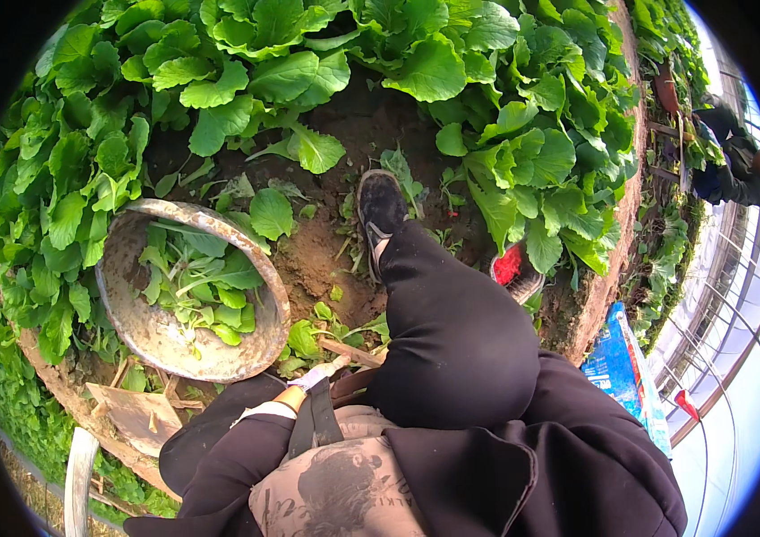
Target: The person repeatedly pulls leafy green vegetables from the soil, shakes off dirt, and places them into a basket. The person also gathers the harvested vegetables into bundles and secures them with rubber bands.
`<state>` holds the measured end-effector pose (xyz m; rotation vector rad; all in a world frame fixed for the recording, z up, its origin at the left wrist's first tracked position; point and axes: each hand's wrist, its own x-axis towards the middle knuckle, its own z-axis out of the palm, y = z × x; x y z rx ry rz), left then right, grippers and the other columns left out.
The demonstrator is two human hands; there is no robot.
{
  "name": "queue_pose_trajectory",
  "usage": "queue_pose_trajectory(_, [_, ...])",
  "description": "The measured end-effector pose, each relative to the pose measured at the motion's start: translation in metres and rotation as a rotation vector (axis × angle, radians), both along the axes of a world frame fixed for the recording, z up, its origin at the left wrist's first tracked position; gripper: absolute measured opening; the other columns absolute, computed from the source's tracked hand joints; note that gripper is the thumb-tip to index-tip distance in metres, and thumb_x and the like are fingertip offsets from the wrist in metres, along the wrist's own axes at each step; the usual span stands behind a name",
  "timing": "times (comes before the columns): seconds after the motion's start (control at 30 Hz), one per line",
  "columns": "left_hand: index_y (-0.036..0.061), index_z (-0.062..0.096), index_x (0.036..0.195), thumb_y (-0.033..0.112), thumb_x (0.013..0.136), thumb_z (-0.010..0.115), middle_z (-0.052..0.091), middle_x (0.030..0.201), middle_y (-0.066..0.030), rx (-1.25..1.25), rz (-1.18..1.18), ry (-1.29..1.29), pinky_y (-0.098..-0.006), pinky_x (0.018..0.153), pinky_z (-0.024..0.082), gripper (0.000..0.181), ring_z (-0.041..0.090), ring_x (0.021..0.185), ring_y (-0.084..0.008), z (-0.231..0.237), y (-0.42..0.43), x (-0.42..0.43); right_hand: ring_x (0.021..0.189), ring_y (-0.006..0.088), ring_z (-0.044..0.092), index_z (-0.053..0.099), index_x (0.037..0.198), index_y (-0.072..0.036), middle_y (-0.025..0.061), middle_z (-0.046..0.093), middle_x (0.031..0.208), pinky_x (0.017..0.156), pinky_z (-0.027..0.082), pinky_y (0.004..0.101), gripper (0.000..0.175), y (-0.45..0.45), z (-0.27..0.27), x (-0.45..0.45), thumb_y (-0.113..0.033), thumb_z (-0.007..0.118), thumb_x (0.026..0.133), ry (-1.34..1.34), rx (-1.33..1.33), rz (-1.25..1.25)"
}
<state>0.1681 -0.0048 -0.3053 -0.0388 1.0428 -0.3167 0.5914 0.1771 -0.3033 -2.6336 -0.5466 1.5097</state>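
My left hand [317,376], in a pale glove or cuff, is low in the middle, beside my thigh. It touches a brown wooden piece [351,352], perhaps the edge of a stool; its grip cannot be made out. My right hand is out of view. Left of my legs, a worn, mud-stained basin [272,272] stands tilted with picked leafy greens [209,288] in it. Ahead grow broad-leaved green plants [434,67] around a patch of bare soil [326,248] with loose leaves on it. One black shoe [381,198] of mine rests on that soil.
A wooden stool [138,413] lies below the basin. Partly behind my right knee is a shoe with a red lining [521,272]. A blue printed bag [615,369] lies at right. Another person [732,158] works among plants at far right, near the greenhouse's plastic wall.
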Motion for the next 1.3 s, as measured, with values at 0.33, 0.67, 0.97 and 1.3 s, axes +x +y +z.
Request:
queue_pose_trajectory(0.33, [-0.0020, 0.050, 0.123, 0.041, 0.090, 0.058, 0.060, 0.112, -0.0111, 0.806, 0.422, 0.288, -0.0305, 0.091, 0.042, 0.054, 0.057, 0.101, -0.0200, 0.036, 0.085, 0.032, 0.085, 0.0331, 0.065, 0.066, 0.092, -0.004, 0.0169, 0.067, 0.096, 0.076, 0.052, 0.0401, 0.031, 0.098, -0.002, -0.010, -0.032, 0.053, 0.088, -0.268, 0.119, 0.734])
queue_pose_trajectory(0.67, [0.0013, 0.056, 0.112, 0.019, 0.086, 0.059, 0.066, 0.089, -0.0082, 0.802, 0.680, 0.929, -0.0259, 0.076, 0.047, 0.031, 0.060, 0.076, -0.0136, 0.132, 0.073, -0.005, 0.087, 0.0342, 0.065, 0.066, 0.092, -0.004, 0.0180, 0.067, 0.098, 0.077, 0.052, 0.0398, 0.029, 0.163, -0.092, -0.035, -0.030, 0.055, 0.086, -0.216, 0.165, 0.876])
queue_pose_trajectory(0.97, [-0.0009, 0.052, 0.119, 0.013, 0.081, 0.066, 0.061, 0.095, -0.0064, 0.869, 0.240, 1.200, -0.0235, 0.074, 0.048, 0.043, 0.058, 0.080, -0.0128, 0.119, 0.119, -0.012, 0.089, 0.0352, 0.065, 0.067, 0.091, -0.004, 0.0190, 0.067, 0.099, 0.077, 0.052, 0.0396, 0.027, 0.162, -0.045, -0.008, -0.028, 0.057, 0.085, -0.258, 0.132, 1.045])
queue_pose_trajectory(1.3, [0.0023, 0.058, 0.109, 0.036, 0.073, 0.067, 0.062, 0.106, -0.0210, 0.666, -0.669, 1.080, -0.0405, 0.088, 0.046, 0.050, 0.060, 0.101, -0.0344, 0.070, 0.152, -0.033, 0.071, 0.0347, 0.067, 0.068, 0.083, -0.004, 0.0197, 0.067, 0.076, 0.062, 0.052, 0.0444, 0.019, 0.105, 0.038, -0.037, -0.016, 0.054, 0.077, -0.258, 0.222, 1.334])
